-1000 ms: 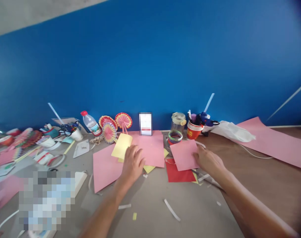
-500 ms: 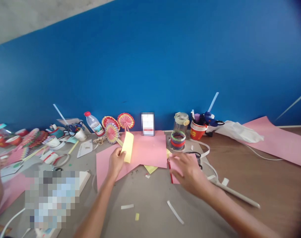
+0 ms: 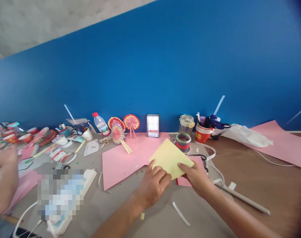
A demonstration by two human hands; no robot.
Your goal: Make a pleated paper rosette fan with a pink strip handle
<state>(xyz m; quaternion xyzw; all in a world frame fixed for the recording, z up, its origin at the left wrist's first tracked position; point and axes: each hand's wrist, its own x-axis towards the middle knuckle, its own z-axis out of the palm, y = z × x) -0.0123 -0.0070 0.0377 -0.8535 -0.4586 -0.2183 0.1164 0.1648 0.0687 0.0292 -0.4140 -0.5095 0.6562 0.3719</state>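
Observation:
A yellow sheet of paper [image 3: 169,157] is held in front of me, tilted so that one corner points away. My left hand [image 3: 155,183] grips its near left edge with curled fingers. On the right side, my right hand [image 3: 195,172] pinches the sheet with the thumb on top; its other fingers are hidden underneath. Beneath and behind it lies pink paper [image 3: 125,162]. A smaller pink piece with a red edge [image 3: 183,181] shows partly under my right hand. Folded paper fans [image 3: 117,135] in pink, red and yellow stand at the back.
A bottle [image 3: 101,125], a phone-like screen [image 3: 153,126], a clear jar [image 3: 186,125] and a red cup of tools [image 3: 204,133] line the blue wall. A power strip [image 3: 87,185] lies left, near another person's arm [image 3: 6,178]. Paper strips [image 3: 181,214] are scattered on the table.
My left hand has moved right with the yellow paper, now seen spread flat. My right hand has left the small pink piece and taken hold of the yellow sheet. The view has shifted slightly.

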